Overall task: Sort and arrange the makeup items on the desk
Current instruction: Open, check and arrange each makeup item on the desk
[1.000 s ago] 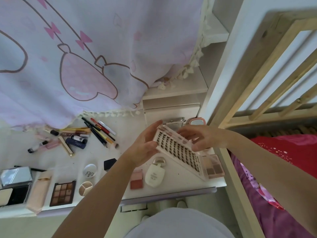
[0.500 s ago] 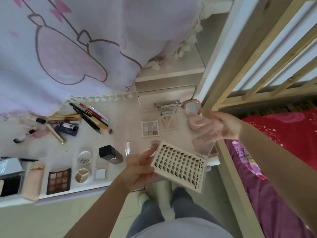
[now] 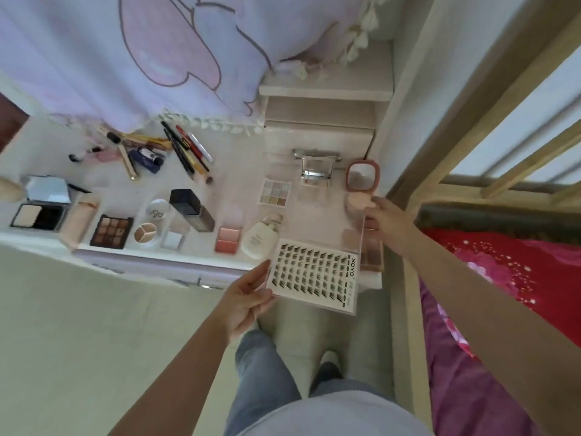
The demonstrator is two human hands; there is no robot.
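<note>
A flat false-lash case with rows of dark lash clusters hangs open over the desk's front edge. My left hand holds its left side. My right hand grips the far corner of its clear lid, swung up and back over the desk. On the white desk lie a brown eyeshadow palette, a pastel palette, a pink blush, a white bottle, a dark foundation bottle and a heap of pencils.
A pink-framed mirror and a clear compact stand at the desk's back right. An open powder compact sits far left. A printed curtain hangs behind. A wooden bed frame and red bedding are to the right.
The lash case has come off the desk toward me and its clear lid has been swung open by my right hand. The view has tilted further down.
</note>
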